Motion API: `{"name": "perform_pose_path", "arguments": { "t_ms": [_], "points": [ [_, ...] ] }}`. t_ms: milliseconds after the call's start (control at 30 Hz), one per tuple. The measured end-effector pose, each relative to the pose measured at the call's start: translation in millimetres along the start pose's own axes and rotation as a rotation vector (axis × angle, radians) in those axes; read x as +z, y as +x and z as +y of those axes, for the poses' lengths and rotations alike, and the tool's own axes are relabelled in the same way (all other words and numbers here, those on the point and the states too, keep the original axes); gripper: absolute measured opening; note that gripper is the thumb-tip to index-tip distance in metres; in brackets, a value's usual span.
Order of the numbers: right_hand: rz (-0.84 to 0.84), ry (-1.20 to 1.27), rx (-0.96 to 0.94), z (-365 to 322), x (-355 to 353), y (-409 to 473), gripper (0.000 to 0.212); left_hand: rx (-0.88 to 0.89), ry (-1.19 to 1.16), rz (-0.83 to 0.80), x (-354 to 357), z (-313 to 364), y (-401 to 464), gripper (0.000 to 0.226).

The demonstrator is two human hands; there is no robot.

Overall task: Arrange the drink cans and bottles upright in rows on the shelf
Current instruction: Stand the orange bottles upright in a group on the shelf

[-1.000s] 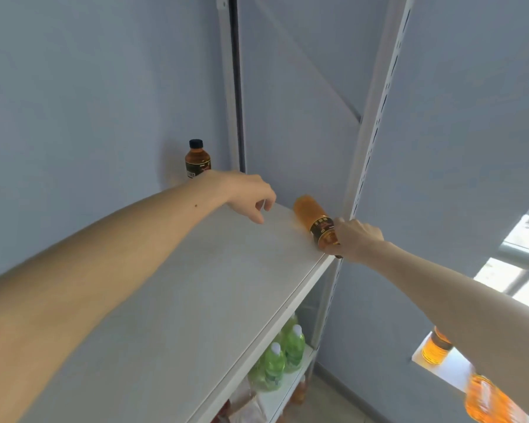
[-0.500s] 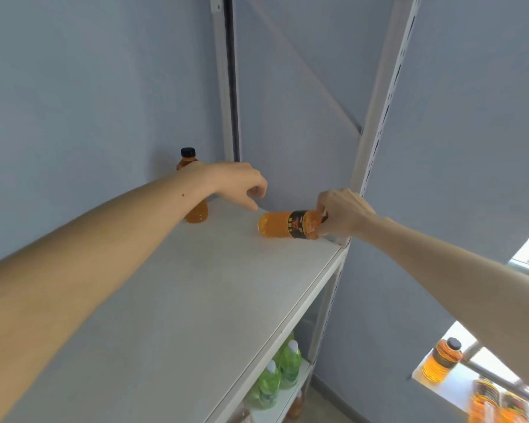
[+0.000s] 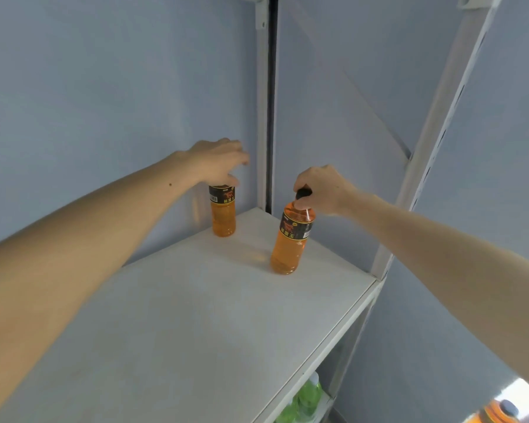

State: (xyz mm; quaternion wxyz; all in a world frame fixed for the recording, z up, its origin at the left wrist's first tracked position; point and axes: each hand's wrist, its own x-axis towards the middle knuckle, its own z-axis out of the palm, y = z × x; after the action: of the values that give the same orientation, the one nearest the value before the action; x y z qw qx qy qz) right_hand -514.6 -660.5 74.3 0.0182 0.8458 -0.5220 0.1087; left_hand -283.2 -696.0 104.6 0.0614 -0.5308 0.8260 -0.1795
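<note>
The right hand (image 3: 321, 190) reaches in from the right side, its fingers pinched around the black cap of an orange drink bottle (image 3: 290, 239), gripping it from above. That bottle stands on its base on the white shelf (image 3: 196, 315), leaning slightly, near the back right corner and a little in from the right edge. It holds amber liquid and wears a dark label band with orange print just below its shoulder. The left hand (image 3: 219, 161) reaches in from the left, palm down, cupped over the top of a second orange drink bottle (image 3: 223, 213); its fingers curl downward over the cap, which is hidden, so whether the hand truly grips it cannot be told. This second bottle stands upright at the back of the shelf, close to the pale blue wall (image 3: 104, 102) and just left of a white metal upright post (image 3: 262, 111). The two bottles are apart, the left one farther back. A second white slotted post (image 3: 434, 141) rises at the shelf's right edge. Below the shelf's front right corner, green bottles (image 3: 303, 401) show on a lower level. At the bottom right corner, part of another orange bottle with a dark cap (image 3: 498, 412) is visible.
</note>
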Motion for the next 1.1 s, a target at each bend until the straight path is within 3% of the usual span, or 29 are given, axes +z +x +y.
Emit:
{"name": "perform_pose_path", "arguments": {
  "t_ms": [167,333,467,800,1100],
  "points": [
    [-0.059,-0.031,-0.034,4,-1,15,0.029,-0.126,0.038,-0.111,1,-20,9,0.056],
    [-0.086,-0.058,-0.049,6,-3,25,0.035,-0.14,-0.015,-0.228,12,-27,21,0.052],
    [-0.12,-0.045,-0.066,7,-3,27,0.034,-0.133,-0.015,-0.219,22,-24,29,0.042],
    [-0.174,0.029,-0.096,0,-1,30,0.035,-0.227,-0.066,-0.169,36,-24,41,0.041],
    [-0.217,-0.09,-0.078,-1,2,36,0.031,-0.206,-0.125,-0.188,38,-24,29,0.032]
  ]
}}
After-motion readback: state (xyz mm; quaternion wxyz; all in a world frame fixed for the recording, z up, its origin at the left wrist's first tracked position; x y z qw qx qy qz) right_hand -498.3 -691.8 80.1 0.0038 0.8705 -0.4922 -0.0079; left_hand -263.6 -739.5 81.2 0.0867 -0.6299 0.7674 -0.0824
